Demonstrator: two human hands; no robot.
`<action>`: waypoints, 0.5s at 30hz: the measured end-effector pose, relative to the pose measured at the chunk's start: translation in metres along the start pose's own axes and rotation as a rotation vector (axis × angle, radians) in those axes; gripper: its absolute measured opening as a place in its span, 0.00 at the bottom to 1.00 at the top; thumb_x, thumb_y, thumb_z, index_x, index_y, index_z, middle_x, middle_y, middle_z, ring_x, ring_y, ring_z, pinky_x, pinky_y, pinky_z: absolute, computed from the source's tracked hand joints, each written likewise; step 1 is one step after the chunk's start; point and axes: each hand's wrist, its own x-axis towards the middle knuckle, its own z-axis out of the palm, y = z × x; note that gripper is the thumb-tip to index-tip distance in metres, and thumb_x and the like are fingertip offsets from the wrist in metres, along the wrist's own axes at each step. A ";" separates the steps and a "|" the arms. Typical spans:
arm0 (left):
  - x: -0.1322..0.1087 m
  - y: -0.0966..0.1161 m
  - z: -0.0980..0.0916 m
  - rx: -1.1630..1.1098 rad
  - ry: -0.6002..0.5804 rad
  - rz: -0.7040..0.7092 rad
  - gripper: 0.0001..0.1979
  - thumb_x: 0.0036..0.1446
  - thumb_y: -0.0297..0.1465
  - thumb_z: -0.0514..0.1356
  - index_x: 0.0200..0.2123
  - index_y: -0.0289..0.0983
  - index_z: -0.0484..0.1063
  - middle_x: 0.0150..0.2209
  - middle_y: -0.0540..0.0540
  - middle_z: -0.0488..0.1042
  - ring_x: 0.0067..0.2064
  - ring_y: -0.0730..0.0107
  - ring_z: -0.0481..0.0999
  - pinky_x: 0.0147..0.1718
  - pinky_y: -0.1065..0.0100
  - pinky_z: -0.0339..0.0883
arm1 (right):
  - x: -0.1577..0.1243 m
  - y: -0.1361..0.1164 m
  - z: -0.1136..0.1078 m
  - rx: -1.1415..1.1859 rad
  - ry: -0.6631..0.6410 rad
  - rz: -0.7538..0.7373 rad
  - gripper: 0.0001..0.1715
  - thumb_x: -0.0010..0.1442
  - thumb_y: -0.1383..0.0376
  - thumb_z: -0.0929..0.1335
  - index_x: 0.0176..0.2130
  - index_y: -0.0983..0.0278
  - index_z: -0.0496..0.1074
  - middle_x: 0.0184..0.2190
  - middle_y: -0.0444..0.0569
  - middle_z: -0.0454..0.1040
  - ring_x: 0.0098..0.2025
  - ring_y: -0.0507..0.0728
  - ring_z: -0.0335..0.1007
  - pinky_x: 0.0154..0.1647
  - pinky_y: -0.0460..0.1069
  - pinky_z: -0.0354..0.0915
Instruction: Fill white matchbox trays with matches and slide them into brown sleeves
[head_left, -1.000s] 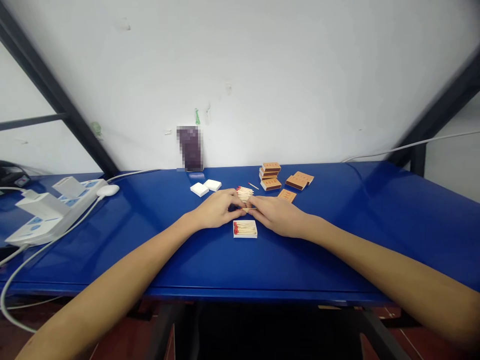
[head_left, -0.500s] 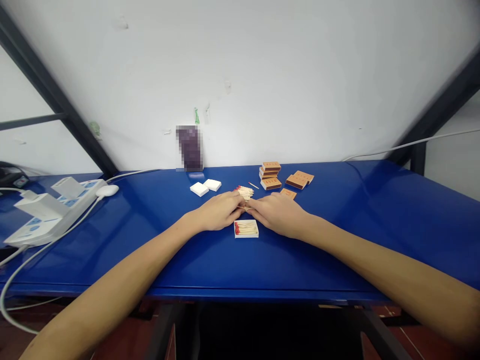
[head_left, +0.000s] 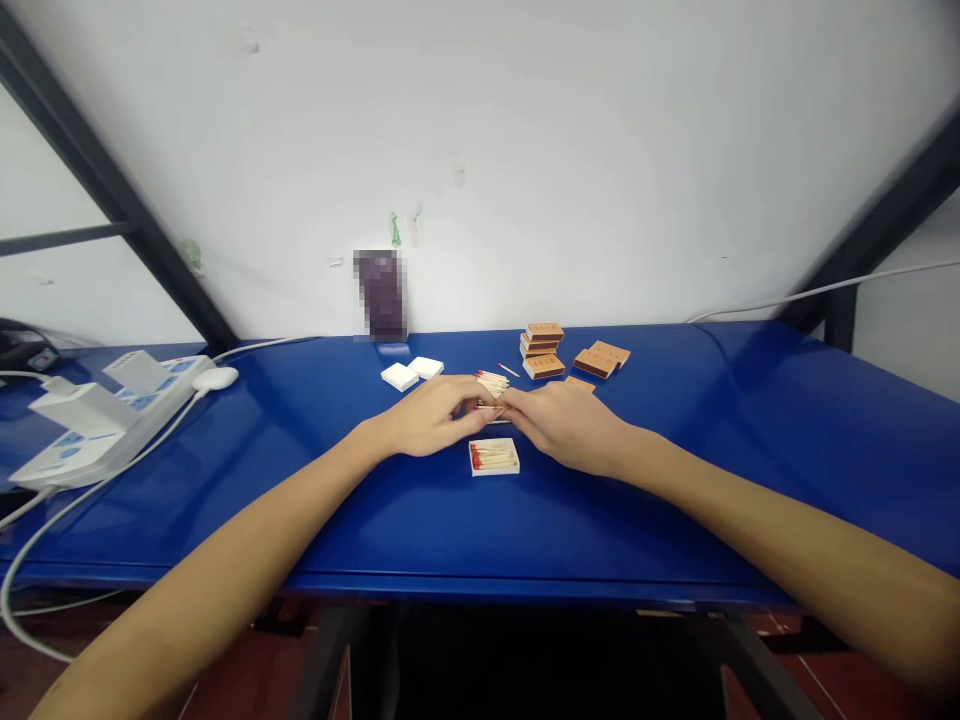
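My left hand (head_left: pixel 429 415) and my right hand (head_left: pixel 561 425) meet at the middle of the table, fingertips almost touching. Between them, a few matchsticks (head_left: pixel 493 411) lie pinched at both sides by thumbs and fingers; the exact count is hidden. Just behind the fingers is a pile of red-tipped matches (head_left: pixel 493 381), partly covered by the hands. A white matchbox tray (head_left: pixel 495 473) holding matches, red heads to the left, sits in front of the hands. One loose match (head_left: pixel 509 370) lies by itself behind the pile.
Two white matchbox trays (head_left: pixel 400 378) lie at the back left. A stack of orange matchboxes (head_left: pixel 543 366), flat orange sleeves (head_left: pixel 604 356) and an orange piece (head_left: pixel 580 384) lie behind my right hand. A white power strip (head_left: pixel 97 436) with cables occupies the far left.
My left hand has opened its grip somewhat, its thumb now apart from the curled fingers and stretched toward the matches. My right hand stays nearly in place. The filled tray has not moved.
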 end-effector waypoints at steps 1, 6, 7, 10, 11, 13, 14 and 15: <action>-0.001 0.000 -0.003 -0.025 0.035 0.027 0.14 0.67 0.37 0.50 0.39 0.36 0.71 0.33 0.48 0.73 0.33 0.69 0.70 0.34 0.68 0.61 | -0.002 -0.001 -0.003 0.014 0.010 0.002 0.17 0.72 0.62 0.56 0.47 0.65 0.71 0.30 0.52 0.78 0.30 0.58 0.72 0.27 0.50 0.45; -0.004 -0.001 -0.011 -0.081 0.219 0.049 0.20 0.68 0.36 0.44 0.34 0.35 0.73 0.32 0.46 0.75 0.33 0.69 0.71 0.37 0.66 0.61 | -0.012 -0.011 -0.018 0.102 -0.036 -0.096 0.16 0.71 0.62 0.58 0.41 0.63 0.72 0.27 0.49 0.76 0.26 0.55 0.68 0.27 0.50 0.45; -0.005 -0.001 -0.010 -0.077 0.209 0.059 0.20 0.67 0.36 0.45 0.33 0.35 0.73 0.32 0.46 0.75 0.33 0.69 0.71 0.37 0.66 0.61 | -0.013 -0.014 -0.018 0.107 -0.050 -0.115 0.16 0.71 0.63 0.58 0.39 0.63 0.72 0.26 0.48 0.76 0.26 0.55 0.68 0.27 0.50 0.45; -0.004 -0.001 -0.008 -0.037 0.120 0.094 0.16 0.64 0.34 0.48 0.29 0.35 0.71 0.29 0.47 0.73 0.30 0.70 0.68 0.34 0.67 0.60 | -0.016 -0.018 -0.016 0.088 -0.055 -0.161 0.16 0.71 0.63 0.59 0.36 0.64 0.71 0.26 0.49 0.76 0.25 0.54 0.67 0.27 0.50 0.44; -0.004 0.000 -0.007 -0.018 0.086 0.094 0.14 0.62 0.33 0.50 0.27 0.35 0.70 0.28 0.47 0.73 0.29 0.70 0.67 0.32 0.67 0.59 | -0.016 -0.019 -0.014 0.080 -0.044 -0.168 0.15 0.70 0.63 0.59 0.35 0.64 0.71 0.26 0.49 0.76 0.25 0.54 0.67 0.27 0.50 0.44; -0.004 0.000 -0.005 0.019 0.030 0.081 0.12 0.58 0.29 0.51 0.24 0.36 0.68 0.25 0.48 0.71 0.27 0.71 0.65 0.30 0.67 0.58 | -0.016 -0.018 -0.011 0.077 -0.023 -0.172 0.15 0.69 0.63 0.60 0.34 0.64 0.71 0.27 0.49 0.76 0.25 0.54 0.68 0.27 0.50 0.44; -0.004 0.000 -0.005 0.033 0.007 0.076 0.11 0.56 0.28 0.51 0.24 0.36 0.67 0.25 0.49 0.70 0.27 0.71 0.65 0.30 0.67 0.57 | -0.016 -0.018 -0.010 0.082 -0.018 -0.170 0.15 0.69 0.62 0.61 0.34 0.64 0.71 0.27 0.49 0.76 0.25 0.54 0.68 0.27 0.50 0.43; -0.004 0.000 -0.005 0.043 -0.012 0.074 0.10 0.54 0.26 0.51 0.23 0.36 0.67 0.25 0.49 0.70 0.27 0.71 0.65 0.30 0.67 0.57 | -0.016 -0.018 -0.010 0.089 -0.017 -0.169 0.15 0.69 0.62 0.61 0.33 0.64 0.71 0.26 0.48 0.76 0.25 0.53 0.67 0.27 0.50 0.44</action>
